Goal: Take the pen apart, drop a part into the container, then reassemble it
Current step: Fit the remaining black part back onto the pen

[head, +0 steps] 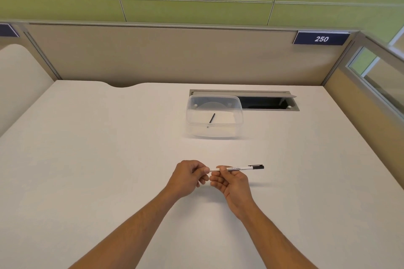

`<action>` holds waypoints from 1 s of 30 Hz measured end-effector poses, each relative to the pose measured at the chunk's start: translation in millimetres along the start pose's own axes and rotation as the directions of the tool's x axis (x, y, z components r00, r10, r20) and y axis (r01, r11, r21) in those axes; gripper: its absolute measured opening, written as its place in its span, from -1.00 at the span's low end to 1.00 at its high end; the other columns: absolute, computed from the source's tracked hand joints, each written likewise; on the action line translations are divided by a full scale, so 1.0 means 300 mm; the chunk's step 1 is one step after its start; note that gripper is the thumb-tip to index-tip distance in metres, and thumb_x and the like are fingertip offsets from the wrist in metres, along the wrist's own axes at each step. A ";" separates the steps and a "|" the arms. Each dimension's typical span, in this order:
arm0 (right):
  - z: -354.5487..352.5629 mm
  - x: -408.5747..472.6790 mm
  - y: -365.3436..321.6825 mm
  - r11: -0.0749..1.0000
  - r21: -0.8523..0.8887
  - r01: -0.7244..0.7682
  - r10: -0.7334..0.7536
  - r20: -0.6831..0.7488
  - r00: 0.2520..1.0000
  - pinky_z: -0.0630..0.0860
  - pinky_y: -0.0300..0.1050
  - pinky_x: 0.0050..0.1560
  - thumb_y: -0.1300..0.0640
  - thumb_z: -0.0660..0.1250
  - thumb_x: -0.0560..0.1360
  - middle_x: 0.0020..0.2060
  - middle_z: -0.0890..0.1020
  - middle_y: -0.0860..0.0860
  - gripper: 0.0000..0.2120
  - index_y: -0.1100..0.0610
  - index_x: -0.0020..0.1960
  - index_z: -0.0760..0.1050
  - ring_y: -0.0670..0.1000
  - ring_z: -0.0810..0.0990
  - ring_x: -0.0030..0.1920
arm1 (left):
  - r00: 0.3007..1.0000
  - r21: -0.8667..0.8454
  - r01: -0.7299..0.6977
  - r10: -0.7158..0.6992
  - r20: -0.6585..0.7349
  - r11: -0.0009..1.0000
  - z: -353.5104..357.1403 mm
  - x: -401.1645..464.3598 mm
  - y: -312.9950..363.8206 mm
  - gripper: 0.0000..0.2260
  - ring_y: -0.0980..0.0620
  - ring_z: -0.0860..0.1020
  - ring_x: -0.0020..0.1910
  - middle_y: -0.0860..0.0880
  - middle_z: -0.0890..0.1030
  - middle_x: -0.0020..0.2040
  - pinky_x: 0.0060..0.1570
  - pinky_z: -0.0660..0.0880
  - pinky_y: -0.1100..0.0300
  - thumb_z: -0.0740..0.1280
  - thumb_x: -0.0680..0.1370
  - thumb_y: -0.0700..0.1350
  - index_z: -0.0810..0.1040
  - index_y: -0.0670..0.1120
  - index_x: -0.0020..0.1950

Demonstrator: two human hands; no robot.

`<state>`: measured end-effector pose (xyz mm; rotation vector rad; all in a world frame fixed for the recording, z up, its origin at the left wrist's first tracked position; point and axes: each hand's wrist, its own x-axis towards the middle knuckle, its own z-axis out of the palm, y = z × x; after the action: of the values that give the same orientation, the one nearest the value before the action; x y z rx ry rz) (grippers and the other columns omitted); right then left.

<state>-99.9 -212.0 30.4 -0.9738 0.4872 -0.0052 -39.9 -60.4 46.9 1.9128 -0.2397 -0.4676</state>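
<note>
Sitting at the big white desk (109, 159), I am looking down at my two hands over the middle of it. Far from my hands, near the back of the desk, the clear plastic container (215, 116) is standing with one thin dark stick (211, 118) lying inside; I think it is a part of the pen. I am holding the white pen (238, 168) sideways above the desk. My right hand (231, 183) is pinching tight around its middle, and my left hand (188, 178) is pinching its bare left end. The black end with the clip (256, 166) is sticking out to the right. The pen is looking very light, hard and smooth, so I think it could slip. I think I should be gripping the white body, not the thin clip, which might snap
</note>
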 end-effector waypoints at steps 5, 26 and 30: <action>0.010 0.003 -0.003 0.999 0.027 0.029 -0.029 -0.003 1.000 0.61 -0.14 -0.26 0.20 0.25 0.57 -0.28 0.70 0.19 -0.82 0.31 -0.03 0.55 0.11 0.69 -0.25 | 1.000 -0.018 0.004 -0.004 -0.017 1.000 0.013 0.008 0.025 -0.84 0.07 0.60 -0.40 -0.10 0.69 -0.31 -0.39 0.53 0.23 0.36 0.56 -0.15 0.64 -0.18 -0.17; 0.003 -0.009 0.002 0.982 -0.160 0.097 -0.099 -0.003 0.995 0.61 -0.12 -0.27 0.17 0.28 0.56 -0.29 0.70 0.21 -0.78 0.33 -0.10 0.57 0.16 0.68 -0.28 | 0.997 -0.147 0.070 -0.072 -0.003 0.987 0.041 -0.023 -0.014 -0.75 0.04 0.54 -0.44 -0.07 0.63 -0.39 -0.38 0.51 0.19 0.31 0.59 -0.11 0.62 -0.14 -0.26; 0.022 -0.002 0.005 0.976 -0.186 0.111 -0.116 -0.013 0.993 0.61 -0.10 -0.24 0.17 0.28 0.57 -0.28 0.70 0.24 -0.77 0.25 -0.17 0.61 0.18 0.68 -0.27 | 0.995 -0.165 0.090 -0.094 -0.016 0.982 0.040 -0.017 -0.009 -0.72 0.07 0.50 -0.45 -0.02 0.58 -0.43 -0.41 0.47 0.21 0.28 0.60 -0.09 0.59 -0.11 -0.29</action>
<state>-98.2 -205.7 32.4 -1.1849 0.4586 -0.0755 -49.7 -67.6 41.5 1.7718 -0.0944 -0.5103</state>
